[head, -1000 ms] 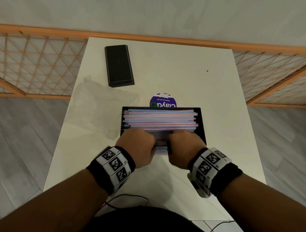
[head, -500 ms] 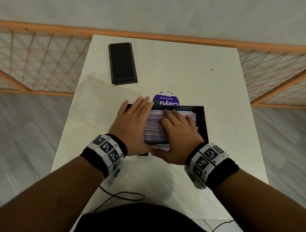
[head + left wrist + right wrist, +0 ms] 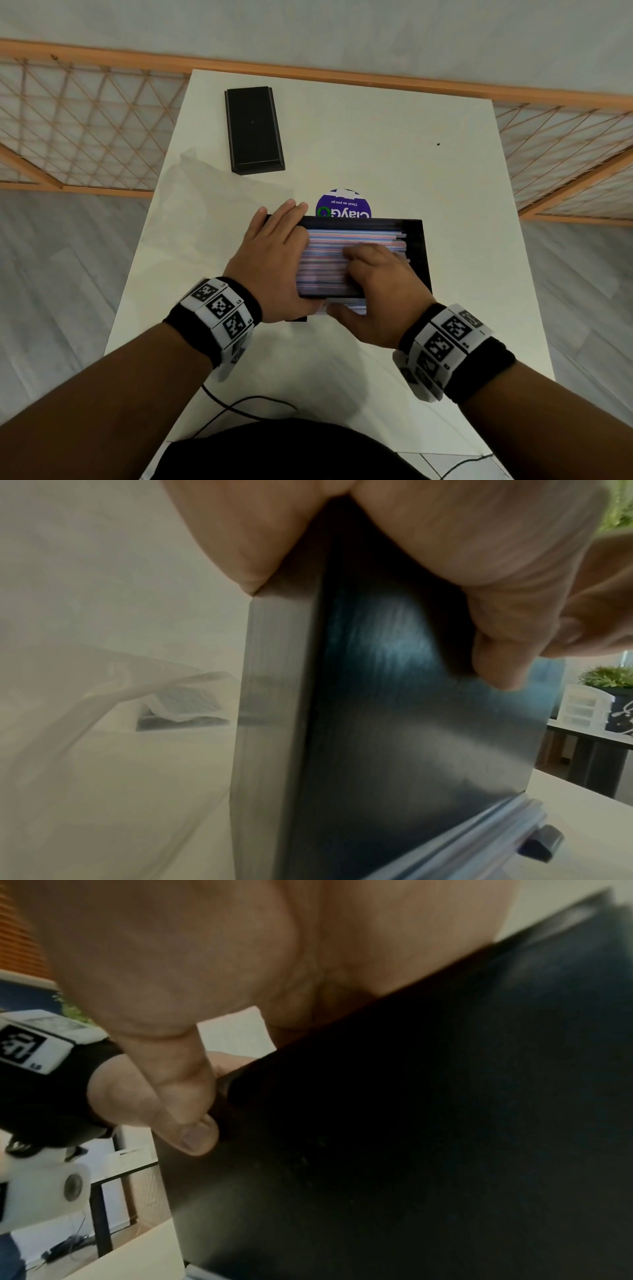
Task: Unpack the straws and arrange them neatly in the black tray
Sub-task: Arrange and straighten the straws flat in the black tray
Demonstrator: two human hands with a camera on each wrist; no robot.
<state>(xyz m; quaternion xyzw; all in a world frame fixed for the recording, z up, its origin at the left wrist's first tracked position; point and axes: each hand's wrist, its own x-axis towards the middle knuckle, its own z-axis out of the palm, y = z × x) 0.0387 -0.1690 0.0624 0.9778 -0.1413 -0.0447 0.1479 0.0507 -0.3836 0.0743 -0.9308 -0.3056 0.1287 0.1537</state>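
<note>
Striped straws [image 3: 356,246] packed flat in black tray [image 3: 418,253], lifted at near edge and tilted off table [image 3: 376,137]. Left hand [image 3: 274,260] clamped on tray's left end, fingers straight across far corner, thumb underneath; right hand [image 3: 380,291] curled onto straws, thumb under near rim. Beyond left hand: black lid [image 3: 253,130], clear wrapper [image 3: 212,205]; purple sticker [image 3: 342,205] just past tray.

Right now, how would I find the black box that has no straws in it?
Start at the white table and look to its far left corner. The closed black box lies there alone, long and narrow. Unlike the black tray under the hands, no striped straws show in it.
</note>
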